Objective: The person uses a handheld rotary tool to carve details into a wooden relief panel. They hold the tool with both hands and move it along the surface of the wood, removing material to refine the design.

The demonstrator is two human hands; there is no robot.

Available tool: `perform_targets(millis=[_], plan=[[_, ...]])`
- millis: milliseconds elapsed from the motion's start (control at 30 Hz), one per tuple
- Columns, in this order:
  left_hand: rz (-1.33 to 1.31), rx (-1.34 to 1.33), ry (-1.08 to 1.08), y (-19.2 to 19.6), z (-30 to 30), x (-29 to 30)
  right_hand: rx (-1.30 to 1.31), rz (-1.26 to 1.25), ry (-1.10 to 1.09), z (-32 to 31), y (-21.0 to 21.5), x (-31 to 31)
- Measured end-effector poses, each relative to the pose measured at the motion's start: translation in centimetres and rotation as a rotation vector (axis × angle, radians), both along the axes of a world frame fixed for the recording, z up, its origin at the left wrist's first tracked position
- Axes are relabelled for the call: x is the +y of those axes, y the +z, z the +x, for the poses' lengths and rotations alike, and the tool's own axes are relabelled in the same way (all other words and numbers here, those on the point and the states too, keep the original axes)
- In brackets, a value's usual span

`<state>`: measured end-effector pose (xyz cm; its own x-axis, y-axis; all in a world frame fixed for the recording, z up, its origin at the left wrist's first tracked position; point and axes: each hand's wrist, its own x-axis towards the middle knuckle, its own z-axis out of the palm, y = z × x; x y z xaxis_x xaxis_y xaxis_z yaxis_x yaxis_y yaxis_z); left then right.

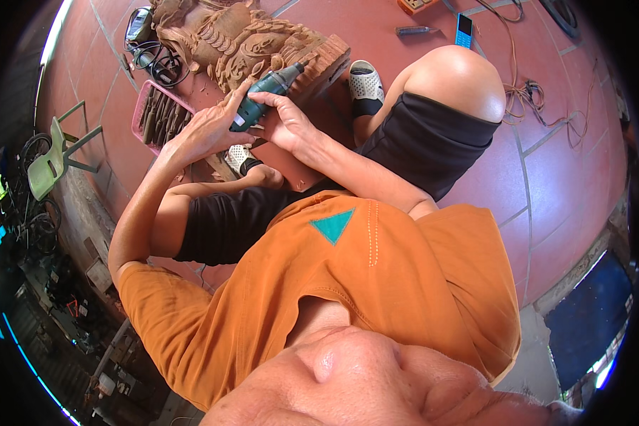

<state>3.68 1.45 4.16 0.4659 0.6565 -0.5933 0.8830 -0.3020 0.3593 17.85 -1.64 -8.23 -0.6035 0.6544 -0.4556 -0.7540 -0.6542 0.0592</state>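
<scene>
Your left hand [204, 133] and right hand [291, 126] both grip one green rotary tool [257, 104], its nose near one wood carving's [263, 53] edge. One pink basket [140, 108] crowds your left; wide red tiled floor [568, 181] stretches beyond your right knee [468, 85].

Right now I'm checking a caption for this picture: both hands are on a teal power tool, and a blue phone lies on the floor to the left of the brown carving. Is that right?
Not quite: in the head view, the blue phone lies on the floor to the right of the brown carving. The left hand and right hand are indeed both on the teal power tool.
</scene>
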Motion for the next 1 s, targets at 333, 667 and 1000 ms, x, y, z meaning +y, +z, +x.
perform_targets(millis=[333,667,1000], plan=[[0.014,0.010,0.022,0.15,0.23,-0.11,-0.034,0.028,0.008,0.01,0.10,0.23],[0.038,-0.004,0.048,-0.10,0.12,-0.37,-0.056,0.051,0.025,0.12,0.21,0.36],[0.004,-0.014,0.018,0.09,0.25,-0.02,-0.016,0.002,0.021,0.39,0.25,0.26]])
